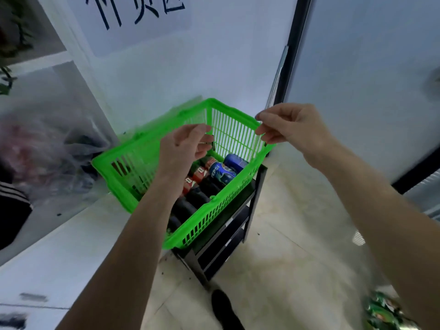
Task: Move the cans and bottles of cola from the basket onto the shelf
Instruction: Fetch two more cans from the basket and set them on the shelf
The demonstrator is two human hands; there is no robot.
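My left hand (184,146) hovers loosely curled, empty, over green basket (142,163); right hand (289,126) pinches far-right rim. Cola bottles (202,186), Pepsi cans (222,171) inside, atop black shelf (228,236). Clear bags (54,148) left.

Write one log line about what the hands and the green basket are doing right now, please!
left hand: over basket, holds nothing | right hand: pinches rim | basket: on dark shelf | cola bottles, Pepsi cans: inside
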